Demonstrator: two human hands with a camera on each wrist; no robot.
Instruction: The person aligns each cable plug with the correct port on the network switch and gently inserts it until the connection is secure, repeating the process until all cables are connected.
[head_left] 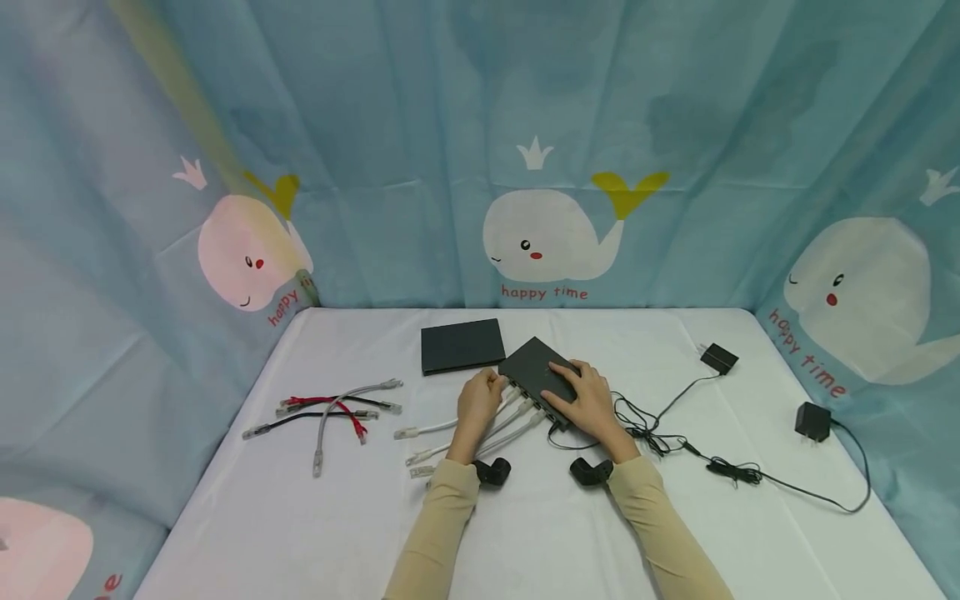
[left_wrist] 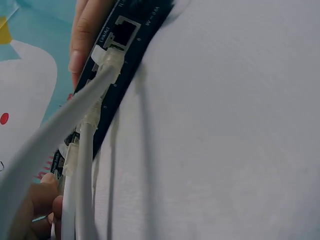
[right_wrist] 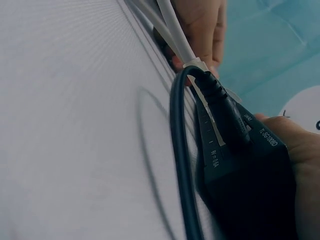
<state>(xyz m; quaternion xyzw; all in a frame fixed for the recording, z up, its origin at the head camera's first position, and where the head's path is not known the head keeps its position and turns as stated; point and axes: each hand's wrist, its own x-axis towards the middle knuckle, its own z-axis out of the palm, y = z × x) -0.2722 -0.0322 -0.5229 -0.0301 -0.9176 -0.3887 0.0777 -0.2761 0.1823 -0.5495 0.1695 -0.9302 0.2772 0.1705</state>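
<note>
A black network switch sits at an angle on the table, its port side towards me. My right hand grips its right end, fingers spread over the top. At the far left port my left hand pinches the end of a white network cable; the fingers partly hide the plug. Other white network cables are plugged in along the row, and one port towards the power end stands free. A black power plug is seated in the end of the port side.
A second black flat box lies behind the switch. Black, red and grey network cables lie crossed at left. Two black power adapters, one farther back and one nearer, lie at right with bundled cords.
</note>
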